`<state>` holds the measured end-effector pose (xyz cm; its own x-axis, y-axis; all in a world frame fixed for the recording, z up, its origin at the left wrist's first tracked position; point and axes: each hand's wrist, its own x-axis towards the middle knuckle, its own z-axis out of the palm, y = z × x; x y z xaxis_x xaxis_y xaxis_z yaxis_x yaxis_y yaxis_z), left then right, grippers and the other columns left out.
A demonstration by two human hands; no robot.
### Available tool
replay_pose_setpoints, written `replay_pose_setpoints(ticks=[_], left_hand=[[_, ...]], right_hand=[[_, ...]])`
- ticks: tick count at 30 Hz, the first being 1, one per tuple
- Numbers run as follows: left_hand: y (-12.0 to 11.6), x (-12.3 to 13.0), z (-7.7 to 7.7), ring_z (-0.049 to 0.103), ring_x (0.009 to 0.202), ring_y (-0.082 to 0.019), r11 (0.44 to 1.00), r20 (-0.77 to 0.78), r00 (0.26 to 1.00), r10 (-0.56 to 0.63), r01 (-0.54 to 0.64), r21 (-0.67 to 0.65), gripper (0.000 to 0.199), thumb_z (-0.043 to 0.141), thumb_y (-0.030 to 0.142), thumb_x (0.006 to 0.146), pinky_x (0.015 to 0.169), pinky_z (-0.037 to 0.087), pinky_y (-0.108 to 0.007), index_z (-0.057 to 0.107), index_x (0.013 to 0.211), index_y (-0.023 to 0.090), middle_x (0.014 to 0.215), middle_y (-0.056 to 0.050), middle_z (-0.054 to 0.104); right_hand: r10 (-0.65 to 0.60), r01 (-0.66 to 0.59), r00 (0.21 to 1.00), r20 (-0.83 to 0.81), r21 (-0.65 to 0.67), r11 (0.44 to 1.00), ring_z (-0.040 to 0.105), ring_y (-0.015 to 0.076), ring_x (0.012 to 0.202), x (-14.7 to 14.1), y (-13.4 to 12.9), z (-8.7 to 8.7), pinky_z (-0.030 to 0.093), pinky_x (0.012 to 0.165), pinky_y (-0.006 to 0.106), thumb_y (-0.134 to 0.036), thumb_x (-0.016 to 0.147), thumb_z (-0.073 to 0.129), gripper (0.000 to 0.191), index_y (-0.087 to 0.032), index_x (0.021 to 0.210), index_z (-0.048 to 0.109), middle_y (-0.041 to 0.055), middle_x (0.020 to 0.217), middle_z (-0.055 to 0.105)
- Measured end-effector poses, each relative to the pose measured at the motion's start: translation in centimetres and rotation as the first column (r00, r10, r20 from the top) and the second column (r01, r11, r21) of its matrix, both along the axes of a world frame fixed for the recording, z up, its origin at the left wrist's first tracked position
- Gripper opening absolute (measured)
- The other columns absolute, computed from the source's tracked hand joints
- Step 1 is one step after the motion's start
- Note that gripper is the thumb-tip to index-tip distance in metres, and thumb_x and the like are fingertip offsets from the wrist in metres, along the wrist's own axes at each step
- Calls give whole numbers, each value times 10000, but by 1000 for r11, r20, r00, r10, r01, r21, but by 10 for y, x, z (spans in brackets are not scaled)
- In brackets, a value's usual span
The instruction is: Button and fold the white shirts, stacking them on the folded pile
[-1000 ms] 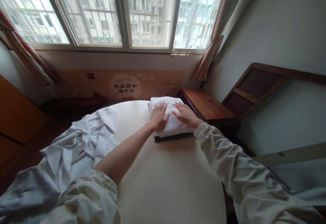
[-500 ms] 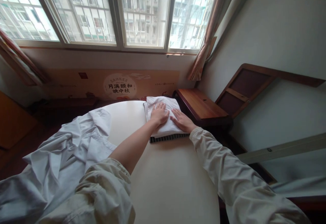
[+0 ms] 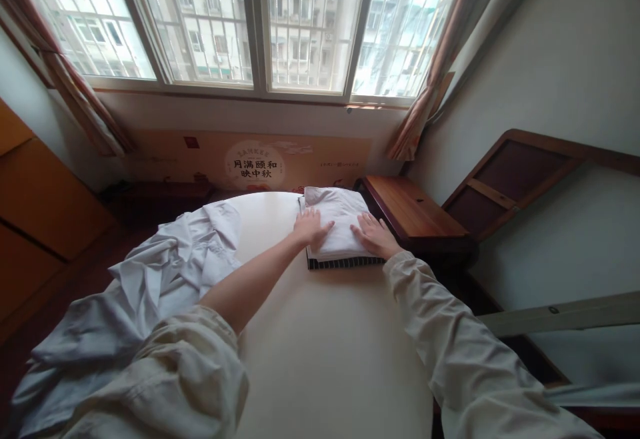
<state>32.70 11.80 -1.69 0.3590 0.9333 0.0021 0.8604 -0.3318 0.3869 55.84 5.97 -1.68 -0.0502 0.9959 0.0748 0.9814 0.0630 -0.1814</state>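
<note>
A folded white cloth garment [image 3: 337,216] lies at the far end of the rounded white table [image 3: 325,346]. Beneath it, a black striped cloth [image 3: 345,263] shows along the near edge. My left hand [image 3: 309,227] rests on the left side of the white garment, fingers spread, thumb pointing inward. On its right side lies my right hand [image 3: 376,234], flat and with fingers extended. Neither hand grips anything. Left of my left arm, a crumpled white garment [image 3: 165,266] covers the table's left side and drapes over its edge.
Beyond the table's far right edge stands a wooden desk [image 3: 410,207]. A brown wooden frame [image 3: 490,182] leans by the right wall. An orange-brown cabinet [image 3: 45,212] is at left. Barred windows [image 3: 300,26] and a printed banner [image 3: 200,159] are ahead.
My left hand has slid from the middle of the folded garment to its left side, so the hands are farther apart. The camera view has turned slightly left.
</note>
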Motion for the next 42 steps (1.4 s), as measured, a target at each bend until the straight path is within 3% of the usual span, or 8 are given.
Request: replay_pose_setpoints(ticks=[5,12,16,20,24,30,36,42], left_hand=[[-48,-94,14,372,1578,-311,968,4,989,-145,141,209,772,401,696,1014,1318,229,-481,474,1578,175,1677,-143,448],[-90,-274,11,481,1496,-314,941,-80,997,-3,30,336,593,591,561,948,1288,306,-447,603,1423,207,1567,-133,575],[-99,-355,15,474,1488,-332,889,-138,938,317,-243,388,638,626,569,943,1289,271,-529,548,1451,191,1605,-138,532],[-103,-404,16,565,1384,-411,768,-146,757,637,-605,210,867,616,772,873,1116,469,-565,489,1487,173,1607,-203,501],[-109,-412,6,655,1228,-380,804,-169,787,594,-587,90,704,624,754,854,947,548,-417,642,1270,187,1321,-180,685],[-110,-393,-11,682,1094,-278,881,-15,895,446,-437,181,234,573,429,943,951,530,-339,662,1030,230,1130,-91,713],[-107,-370,-21,669,1122,-267,932,138,954,264,-290,217,237,541,320,951,1030,522,-362,661,1133,227,1175,-86,699],[-106,-311,-13,689,1048,-255,983,208,978,35,-72,171,205,585,267,906,973,546,-358,712,1066,248,1128,-74,719]], right_hand=[[241,-225,970,-15,312,923,230,282,1639,-67,-60,12,108,1344,527,-495,1082,383,609,-189,1605,437,114,1737,332],[611,-556,776,-158,289,780,356,285,1585,-177,-113,-16,225,1325,511,-440,1042,543,564,-218,1557,475,116,1680,437],[638,-582,719,-275,262,769,536,290,1439,-227,-104,-26,363,1250,490,-480,1037,579,554,-221,1519,492,136,1572,556],[550,-487,760,-347,257,835,617,314,1271,-274,-87,-24,488,1104,467,-650,977,632,653,-196,1440,548,146,1386,660],[490,-424,820,-297,260,867,630,335,1161,-313,-70,-24,517,1019,464,-698,892,712,732,-143,1357,599,169,1241,699],[513,-499,805,-297,130,857,710,212,841,-330,-60,-15,491,803,309,-302,976,666,81,-241,976,719,34,938,782],[467,-461,859,-208,82,884,719,218,805,-275,-73,7,445,768,306,-189,929,630,94,-224,915,716,31,865,782],[430,-435,892,-142,-4,901,670,195,726,-208,-94,15,406,699,290,-159,863,659,83,-227,817,667,7,752,721]])
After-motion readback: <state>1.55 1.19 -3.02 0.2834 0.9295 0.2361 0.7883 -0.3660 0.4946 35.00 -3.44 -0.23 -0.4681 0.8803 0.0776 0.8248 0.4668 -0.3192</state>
